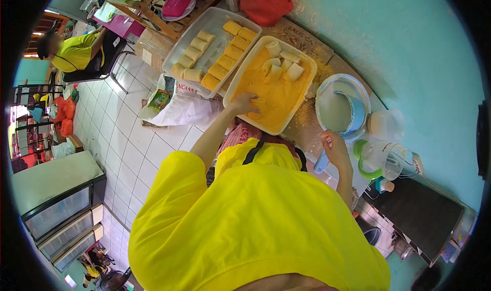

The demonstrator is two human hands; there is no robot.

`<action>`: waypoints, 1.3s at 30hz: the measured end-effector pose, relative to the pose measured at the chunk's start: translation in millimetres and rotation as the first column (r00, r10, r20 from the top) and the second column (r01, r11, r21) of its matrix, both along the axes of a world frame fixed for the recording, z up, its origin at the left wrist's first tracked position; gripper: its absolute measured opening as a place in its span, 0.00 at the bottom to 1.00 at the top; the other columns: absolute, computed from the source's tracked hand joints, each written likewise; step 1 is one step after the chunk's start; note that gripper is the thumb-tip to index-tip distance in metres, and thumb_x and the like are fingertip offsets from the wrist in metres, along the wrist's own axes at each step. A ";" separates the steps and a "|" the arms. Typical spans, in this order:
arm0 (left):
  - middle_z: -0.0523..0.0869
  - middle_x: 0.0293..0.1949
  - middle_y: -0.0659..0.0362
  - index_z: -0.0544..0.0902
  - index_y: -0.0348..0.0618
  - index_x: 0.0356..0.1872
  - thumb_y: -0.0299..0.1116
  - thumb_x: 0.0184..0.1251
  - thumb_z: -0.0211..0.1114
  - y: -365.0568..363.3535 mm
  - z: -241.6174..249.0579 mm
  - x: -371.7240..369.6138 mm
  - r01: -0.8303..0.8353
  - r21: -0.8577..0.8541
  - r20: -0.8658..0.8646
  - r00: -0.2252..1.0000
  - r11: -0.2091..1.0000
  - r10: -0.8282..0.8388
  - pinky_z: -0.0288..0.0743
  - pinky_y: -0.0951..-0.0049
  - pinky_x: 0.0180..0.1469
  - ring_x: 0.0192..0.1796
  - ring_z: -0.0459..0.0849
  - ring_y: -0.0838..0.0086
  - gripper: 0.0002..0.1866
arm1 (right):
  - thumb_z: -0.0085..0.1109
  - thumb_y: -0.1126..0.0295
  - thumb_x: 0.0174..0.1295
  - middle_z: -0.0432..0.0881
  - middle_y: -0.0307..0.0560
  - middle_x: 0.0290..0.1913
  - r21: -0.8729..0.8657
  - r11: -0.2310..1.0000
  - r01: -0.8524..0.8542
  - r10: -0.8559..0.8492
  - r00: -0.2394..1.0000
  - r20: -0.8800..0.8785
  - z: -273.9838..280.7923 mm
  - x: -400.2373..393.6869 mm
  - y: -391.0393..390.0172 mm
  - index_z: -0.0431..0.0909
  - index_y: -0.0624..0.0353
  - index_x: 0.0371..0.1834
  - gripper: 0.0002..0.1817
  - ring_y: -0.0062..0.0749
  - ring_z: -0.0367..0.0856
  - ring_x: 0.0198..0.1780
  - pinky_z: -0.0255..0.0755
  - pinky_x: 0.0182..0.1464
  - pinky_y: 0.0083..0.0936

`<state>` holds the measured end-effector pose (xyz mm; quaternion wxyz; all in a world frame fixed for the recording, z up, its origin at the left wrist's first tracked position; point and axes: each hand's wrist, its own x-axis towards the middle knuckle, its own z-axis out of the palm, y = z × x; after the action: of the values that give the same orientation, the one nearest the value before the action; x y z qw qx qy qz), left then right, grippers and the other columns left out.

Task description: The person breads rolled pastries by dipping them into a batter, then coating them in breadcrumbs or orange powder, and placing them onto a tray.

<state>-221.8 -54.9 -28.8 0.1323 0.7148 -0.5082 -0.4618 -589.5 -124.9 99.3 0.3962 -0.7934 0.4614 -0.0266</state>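
My left hand (244,105) reaches into a white tray (229,98) of orange breadcrumbs (279,99). Its fingers close around a crumb-coated roll (255,105), partly hidden in the crumbs. Several pale rolls (274,72) lie at the far end of this tray. My right hand (333,144) hovers beside a tub of pale batter (332,112), with its fingers curled together and nothing visible in them. A light blue handle (321,163) sits just below that hand; what it belongs to is hidden.
A clear container (176,45) to the left holds pale rolls (193,53) and crumb-coated rolls (225,62). Spilled crumbs lie between tray and tub. Plastic cups (386,125) and a green-handled jug (371,158) stand right. Another person (76,53) sits at upper left.
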 end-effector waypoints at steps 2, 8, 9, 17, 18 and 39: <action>0.79 0.56 0.51 0.74 0.45 0.59 0.47 0.41 0.76 14.1 -22.6 -11.2 0.014 -0.133 0.064 0.998 0.991 -0.005 0.68 0.64 0.62 0.60 0.75 0.59 0.40 | 0.56 0.72 0.59 0.79 0.51 0.36 -0.037 0.999 -0.034 0.033 0.999 -0.020 -5.9 -1.0 1.7 0.75 0.61 0.40 0.08 0.42 0.79 0.36 0.71 0.40 0.36; 0.82 0.47 0.54 0.76 0.49 0.53 0.37 0.45 0.74 16.1 14.8 -18.7 -0.058 -0.319 -0.101 0.995 0.946 0.027 0.73 0.62 0.53 0.50 0.80 0.60 0.30 | 0.56 0.76 0.59 0.81 0.51 0.35 -0.095 0.992 -0.078 0.085 0.994 0.067 -20.8 15.6 -6.8 0.76 0.62 0.40 0.07 0.37 0.80 0.34 0.73 0.36 0.29; 0.82 0.46 0.56 0.76 0.49 0.53 0.37 0.45 0.75 17.6 15.4 -17.4 -0.145 -0.380 -0.154 0.984 0.914 0.093 0.73 0.62 0.52 0.49 0.81 0.62 0.29 | 0.56 0.77 0.58 0.81 0.50 0.35 -0.062 0.996 -0.061 0.065 0.995 0.073 -18.0 24.1 -10.4 0.76 0.62 0.40 0.07 0.37 0.80 0.34 0.73 0.36 0.29; 0.80 0.44 0.56 0.74 0.45 0.55 0.31 0.55 0.71 -26.4 80.2 97.8 -0.845 -0.116 -0.686 0.448 0.522 0.573 0.74 0.74 0.41 0.44 0.79 0.74 0.25 | 0.57 0.80 0.54 0.79 0.48 0.30 -0.136 0.991 0.002 0.012 0.994 0.107 39.7 120.3 -39.5 0.75 0.63 0.36 0.07 0.34 0.79 0.29 0.72 0.33 0.27; 0.80 0.45 0.55 0.73 0.43 0.56 0.30 0.55 0.71 -42.6 51.4 128.0 -0.864 -0.167 -0.634 0.463 0.475 0.619 0.75 0.71 0.42 0.45 0.80 0.72 0.26 | 0.58 0.80 0.53 0.79 0.48 0.29 -0.147 0.989 -0.002 0.016 0.996 0.093 46.7 138.1 -45.0 0.75 0.63 0.35 0.06 0.32 0.78 0.29 0.72 0.33 0.26; 0.57 0.68 0.47 0.60 0.43 0.66 0.38 0.60 0.61 -177.6 -10.6 185.8 -0.598 -0.184 0.238 0.743 0.780 0.625 0.63 0.55 0.64 0.67 0.61 0.52 0.33 | 0.51 0.50 0.67 0.81 0.47 0.34 0.503 0.658 -0.560 0.206 0.777 0.595 226.8 645.1 -94.8 0.67 0.59 0.55 0.24 0.27 0.80 0.29 0.74 0.31 0.22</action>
<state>-36.0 -232.5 -39.4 0.2356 0.8935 -0.2805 -0.2597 55.6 -219.7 326.0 0.7472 -0.6494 0.1395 0.0251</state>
